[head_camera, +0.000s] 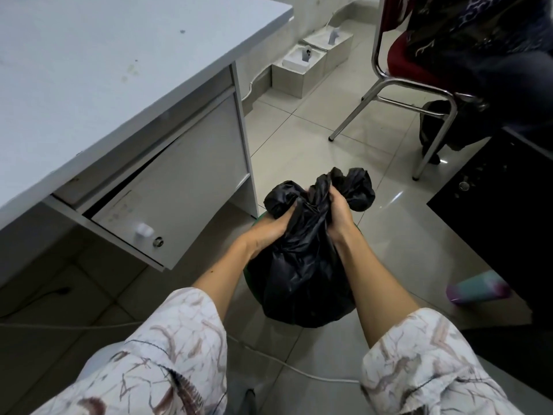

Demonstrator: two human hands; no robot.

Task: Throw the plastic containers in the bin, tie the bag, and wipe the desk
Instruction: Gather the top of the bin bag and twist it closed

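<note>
- Nearest the camera, at the bottom edge: two loose patterned sleeves (167,354), pale with brown marbling, pushed back to bare both forearms.
- Across the floor tiles (344,136) under the sleeves, lower centre: a thin white cable (299,368).
- Both forearms stretched forward and converging toward the centre of the frame.
- Left hand (270,229), just left of centre: fingers curled, clenched on a bunched fold of the black bin bag (302,265), thumb side turned toward the bag's neck.
- Right hand (336,211), just right of centre: fingers wrapped tight round the opposite gathered flap of the same bag, knuckles up.
- Bag in the centre of the frame, between the wrists, full and rounded below, its top drawn into two twisted ears near the fingers; whether knotted, cannot tell.
- Slivers of a green bin (258,218) visible behind and beside the bag, mostly hidden by it.
- At the right edge, lower right: a blurred pink-and-teal bottle (475,290), beside a dark cabinet (508,205).
- Left half of the frame: white desk (104,70), top speckled with small dark marks, its cupboard door (179,181) hanging ajar and tilted.
- Upper right: red chair (398,64) on chrome legs, dark cloth draped over it.
- Farthest, top centre by the wall: two pale boxes (299,67) side by side.
</note>
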